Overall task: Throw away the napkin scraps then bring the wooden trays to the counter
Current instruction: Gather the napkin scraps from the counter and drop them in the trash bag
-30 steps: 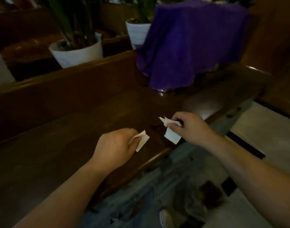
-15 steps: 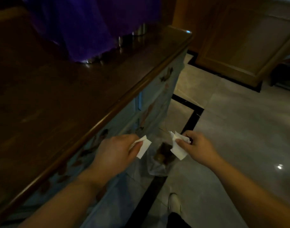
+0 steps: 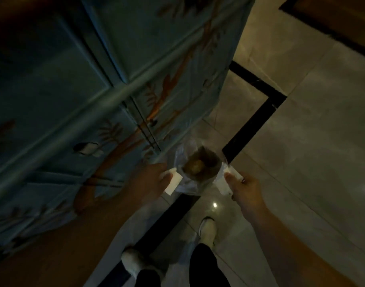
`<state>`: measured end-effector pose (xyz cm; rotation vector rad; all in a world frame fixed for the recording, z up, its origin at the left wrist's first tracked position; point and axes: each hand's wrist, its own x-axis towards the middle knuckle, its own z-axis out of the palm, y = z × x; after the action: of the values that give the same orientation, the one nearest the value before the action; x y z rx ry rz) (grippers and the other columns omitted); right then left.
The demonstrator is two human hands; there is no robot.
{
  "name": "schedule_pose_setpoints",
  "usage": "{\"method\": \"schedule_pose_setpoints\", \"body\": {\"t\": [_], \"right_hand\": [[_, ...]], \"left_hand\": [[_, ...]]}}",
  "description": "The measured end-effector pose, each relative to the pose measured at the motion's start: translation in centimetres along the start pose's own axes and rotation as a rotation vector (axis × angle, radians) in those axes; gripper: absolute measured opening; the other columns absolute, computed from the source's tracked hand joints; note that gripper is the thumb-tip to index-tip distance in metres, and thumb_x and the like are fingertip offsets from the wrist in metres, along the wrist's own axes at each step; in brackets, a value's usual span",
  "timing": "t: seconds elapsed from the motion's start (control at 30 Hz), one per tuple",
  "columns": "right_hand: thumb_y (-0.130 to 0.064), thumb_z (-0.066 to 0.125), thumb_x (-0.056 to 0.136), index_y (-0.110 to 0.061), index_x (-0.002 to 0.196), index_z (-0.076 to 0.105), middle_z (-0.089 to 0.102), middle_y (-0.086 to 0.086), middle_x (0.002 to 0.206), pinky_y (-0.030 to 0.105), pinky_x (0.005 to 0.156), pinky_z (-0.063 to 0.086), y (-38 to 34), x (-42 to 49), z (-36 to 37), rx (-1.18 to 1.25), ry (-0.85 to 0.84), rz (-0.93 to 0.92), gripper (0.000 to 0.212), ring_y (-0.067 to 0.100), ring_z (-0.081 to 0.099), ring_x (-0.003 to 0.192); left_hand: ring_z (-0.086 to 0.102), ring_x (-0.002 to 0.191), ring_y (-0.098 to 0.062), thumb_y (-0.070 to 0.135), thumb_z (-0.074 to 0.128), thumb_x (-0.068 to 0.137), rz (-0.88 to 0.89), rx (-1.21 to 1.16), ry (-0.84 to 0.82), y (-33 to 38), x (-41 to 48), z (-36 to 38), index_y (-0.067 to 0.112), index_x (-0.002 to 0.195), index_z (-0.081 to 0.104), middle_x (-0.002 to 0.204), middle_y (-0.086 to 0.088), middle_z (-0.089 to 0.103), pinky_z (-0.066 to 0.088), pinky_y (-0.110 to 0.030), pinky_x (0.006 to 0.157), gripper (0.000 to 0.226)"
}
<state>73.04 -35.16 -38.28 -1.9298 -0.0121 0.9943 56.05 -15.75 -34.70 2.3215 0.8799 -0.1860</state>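
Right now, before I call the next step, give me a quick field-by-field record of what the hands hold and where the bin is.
left hand: pinching a white napkin scrap
right hand: pinching a second white scrap
bin: small bag-lined waste bin on the floor, seen between the two hands in the picture, some waste already inside
scraps: both in hand, neither dropped in yet
cabinet: blue painted cabinet beside the bin
floor: pale glossy tiles with a black inlay strip
wooden trays: not in view
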Motion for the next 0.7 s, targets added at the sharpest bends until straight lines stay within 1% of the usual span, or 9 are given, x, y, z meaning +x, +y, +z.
{"method": "schedule_pose_setpoints", "body": {"t": [0.07, 0.13, 0.2, 0.3, 0.4, 0.47, 0.53, 0.6, 0.7], "right_hand": [[-0.031, 0.062, 0.091, -0.012, 0.096, 0.069, 0.066, 0.003, 0.071, 0.021, 0.046, 0.043, 3.3, 3.5, 0.2, -0.011, -0.016, 0.040, 0.020, 0.010, 0.060, 0.056], [-0.032, 0.061, 0.092, -0.016, 0.091, 0.067, 0.065, 0.007, 0.075, 0.030, 0.053, 0.044, 6.3, 7.0, 0.7, -0.009, -0.008, 0.071, 0.017, 0.020, 0.057, 0.064], [-0.029, 0.060, 0.092, -0.012, 0.095, 0.066, 0.065, 0.011, 0.080, 0.033, 0.057, 0.044, 9.8, 11.8, 1.6, -0.023, -0.016, 0.105, 0.018, 0.023, 0.058, 0.068], [-0.031, 0.059, 0.093, -0.004, 0.107, 0.065, 0.065, 0.012, 0.083, 0.032, 0.057, 0.045, 12.3, 16.0, 2.4, -0.046, -0.011, 0.110, 0.031, 0.022, 0.059, 0.068], [-0.035, 0.058, 0.093, -0.007, 0.108, 0.062, 0.066, 0.009, 0.092, 0.021, 0.054, 0.044, 14.6, 20.9, 3.5, -0.132, -0.032, 0.095, 0.032, 0.013, 0.060, 0.069], [-0.035, 0.058, 0.093, -0.010, 0.109, 0.062, 0.064, 0.006, 0.088, 0.019, 0.051, 0.042, 15.8, 24.0, 4.3, -0.192, -0.053, 0.111, 0.030, 0.011, 0.059, 0.066], [-0.031, 0.057, 0.094, -0.001, 0.105, 0.064, 0.058, 0.002, 0.072, 0.024, 0.054, 0.044, 16.9, 26.3, 5.0, -0.275, -0.081, 0.086, 0.033, 0.012, 0.054, 0.061], [-0.030, 0.055, 0.093, 0.003, 0.098, 0.065, 0.055, -0.001, 0.065, 0.033, 0.061, 0.048, 17.7, 28.0, 5.8, -0.344, -0.099, 0.055, 0.035, 0.014, 0.052, 0.059], [-0.030, 0.056, 0.092, -0.009, 0.082, 0.064, 0.065, 0.008, 0.073, 0.045, 0.073, 0.055, 18.6, 29.1, 6.6, -0.333, -0.133, 0.087, 0.026, 0.025, 0.063, 0.069]], "left_hand": [[0.056, 0.062, -0.021, 0.040, 0.046, 0.091, -0.040, -0.037, -0.012, -1.2, 2.7, 3.8, 0.017, 0.075, 0.054, 0.064, -0.001, 0.054, 0.038, -0.029, 0.057, 0.029], [0.054, 0.058, -0.022, 0.042, 0.045, 0.087, -0.044, -0.054, -0.011, -2.3, 5.2, 7.4, 0.020, 0.073, 0.055, 0.058, 0.004, 0.047, 0.039, -0.029, 0.055, 0.028], [0.051, 0.058, -0.020, 0.036, 0.051, 0.089, -0.041, -0.052, -0.033, -3.7, 7.8, 12.3, 0.020, 0.074, 0.056, 0.054, 0.006, 0.044, 0.035, -0.028, 0.056, 0.023], [0.061, 0.069, -0.029, 0.033, 0.055, 0.089, -0.039, -0.030, -0.077, -5.3, 10.4, 16.6, 0.019, 0.081, 0.060, 0.071, -0.008, 0.064, 0.039, -0.030, 0.057, 0.017], [0.063, 0.076, -0.031, 0.033, 0.054, 0.089, -0.128, -0.106, -0.052, -7.0, 14.0, 20.9, 0.016, 0.086, 0.062, 0.080, -0.013, 0.067, 0.044, -0.033, 0.061, 0.019], [0.062, 0.079, -0.033, 0.030, 0.053, 0.090, -0.188, -0.125, -0.035, -8.0, 16.3, 23.5, 0.011, 0.086, 0.062, 0.084, -0.016, 0.067, 0.044, -0.033, 0.063, 0.021], [0.061, 0.080, -0.031, 0.029, 0.053, 0.091, -0.246, -0.138, -0.031, -8.9, 17.8, 25.4, 0.011, 0.083, 0.059, 0.086, -0.015, 0.065, 0.043, -0.032, 0.064, 0.020], [0.060, 0.080, -0.026, 0.028, 0.052, 0.092, -0.292, -0.163, -0.036, -9.7, 19.0, 27.1, 0.015, 0.080, 0.054, 0.083, -0.009, 0.060, 0.041, -0.030, 0.064, 0.018], [0.062, 0.094, -0.027, 0.028, 0.052, 0.092, -0.319, -0.222, -0.040, -10.4, 20.0, 28.8, 0.010, 0.101, 0.061, 0.099, -0.012, 0.065, 0.042, -0.029, 0.071, 0.022]]}}
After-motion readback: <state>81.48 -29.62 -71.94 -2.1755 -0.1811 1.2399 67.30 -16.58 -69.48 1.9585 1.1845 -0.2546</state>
